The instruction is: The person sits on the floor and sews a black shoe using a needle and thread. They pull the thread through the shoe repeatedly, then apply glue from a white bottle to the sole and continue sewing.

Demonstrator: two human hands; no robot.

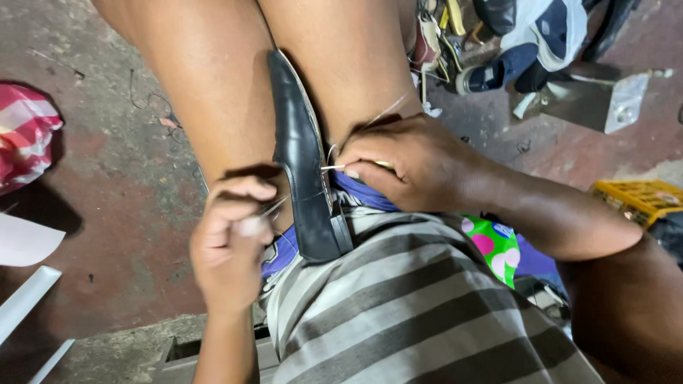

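A black shoe [302,163] stood on edge, clamped between the person's bare thighs, toe pointing away and heel against the striped shorts [398,313]. The right hand [409,163] rested on the right thigh just beside the shoe's sole edge, fingers closed in a pinch on a thin needle [332,168] at the seam. A pale thread [384,112] ran up from that hand across the thigh. The left hand [231,238] sat on the other side of the shoe, curled into a fist gripping thread ends near the heel. On the floor [114,185] beyond the knees lay a pile of shoes [526,43]; a yellow crate [637,198] stood at the right, a red-and-white bag [25,135] at the left.
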